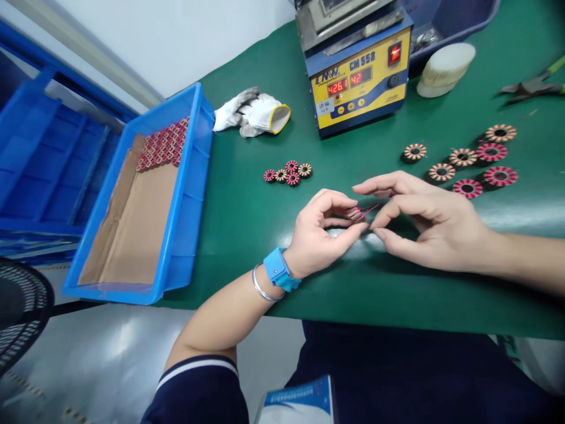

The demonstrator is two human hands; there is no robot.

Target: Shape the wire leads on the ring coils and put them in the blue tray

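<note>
My left hand (pixel 324 232) rests on the green table mat (pixel 247 212), its fingers curled round a small wound coil ring (pixel 355 214). My right hand (pixel 426 221) meets it from the right, thumb and finger pinched on the thin red wires that stick out of the ring. A blue wrist strap (pixel 279 270) and a metal bangle sit on my left wrist. A cluster of several small coil rings (pixel 288 171) lies just beyond my left hand. Several larger coil rings (pixel 474 160) lie beyond my right hand.
A blue tray (pixel 185 194) lined with cardboard holds more coil rings at its far end, left of the mat. A blue-and-yellow solder pot (pixel 358 76) with lit displays stands at the back, a white glove (pixel 253 112) to its left, a tape roll (pixel 445 69) and pliers (pixel 532 87) to its right.
</note>
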